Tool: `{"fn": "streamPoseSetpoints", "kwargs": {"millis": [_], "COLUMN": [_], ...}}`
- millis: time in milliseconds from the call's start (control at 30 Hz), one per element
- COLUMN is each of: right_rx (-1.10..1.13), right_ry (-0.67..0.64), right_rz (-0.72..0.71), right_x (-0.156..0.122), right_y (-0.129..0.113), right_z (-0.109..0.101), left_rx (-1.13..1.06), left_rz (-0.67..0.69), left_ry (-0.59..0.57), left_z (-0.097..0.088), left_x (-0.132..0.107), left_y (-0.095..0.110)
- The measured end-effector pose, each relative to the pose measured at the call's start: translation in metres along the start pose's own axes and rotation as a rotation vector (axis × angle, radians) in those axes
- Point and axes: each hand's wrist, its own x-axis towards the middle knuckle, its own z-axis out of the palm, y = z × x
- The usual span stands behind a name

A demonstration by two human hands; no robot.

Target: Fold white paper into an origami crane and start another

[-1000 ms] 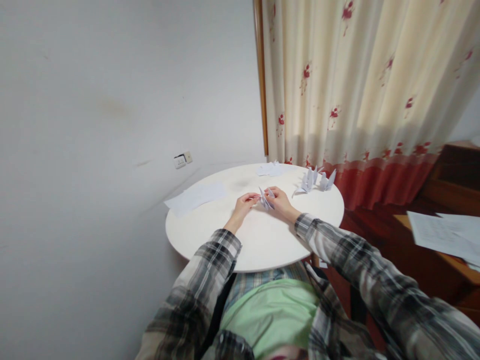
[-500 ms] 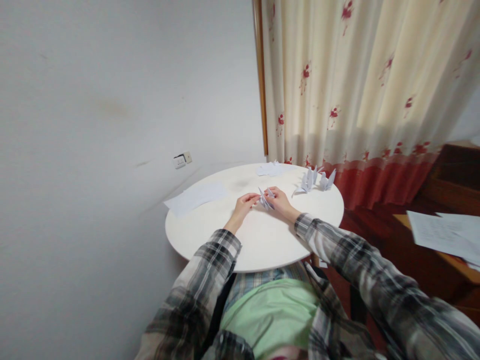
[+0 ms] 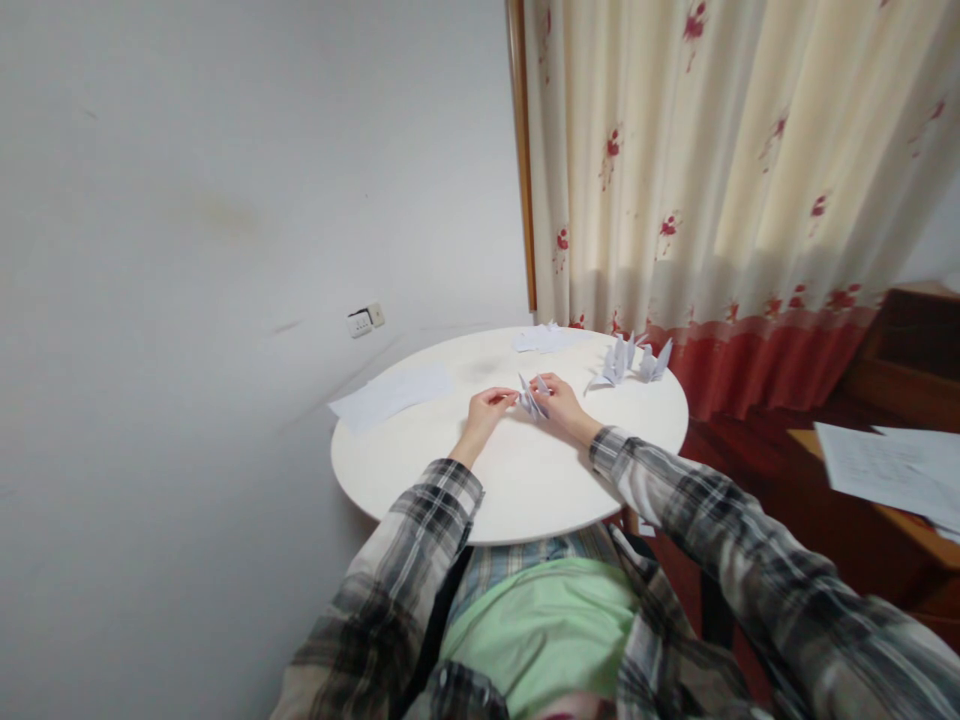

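Fingers of left hand and right hand pinch a half-folded paper figure between them, just above the counter. Beyond the right fingers, folded cranes stand finished; left of the fingers a flat sheet lies unfolded: midway, I'd judge.

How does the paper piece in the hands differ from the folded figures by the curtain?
The paper piece is pinched between the left hand and right hand; the folded figures stand free on the table. The paper piece is single; the folded figures are a cluster nearer the curtain. Both are pale folded paper.
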Motion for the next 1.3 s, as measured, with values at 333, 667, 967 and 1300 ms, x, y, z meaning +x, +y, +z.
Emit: {"fn": "streamPoseSetpoints", "kwargs": {"millis": [333, 667, 967, 1300], "right_rx": [0.046, -0.020, 0.006, 0.049], "right_ry": [-0.010, -0.009, -0.016, -0.006], "right_rz": [0.005, -0.037, -0.037, -0.001], "right_x": [-0.0005, 0.0029, 0.0003, 0.0010], "right_y": [-0.0063, -0.0006, -0.0007, 0.0002], "right_z": [0.0010, 0.0012, 0.0015, 0.0026], "left_rx": [0.059, 0.015, -0.007, -0.004], "left_rz": [0.081, 0.052, 0.017, -0.013], "left_ry": [0.017, 0.030, 0.023, 0.030], "left_z": [0.0004, 0.0028, 0.0016, 0.0026], "left_x": [0.0012, 0.0034, 0.0039, 0.0022], "left_y": [-0.0039, -0.0067, -0.0085, -0.0067]}}
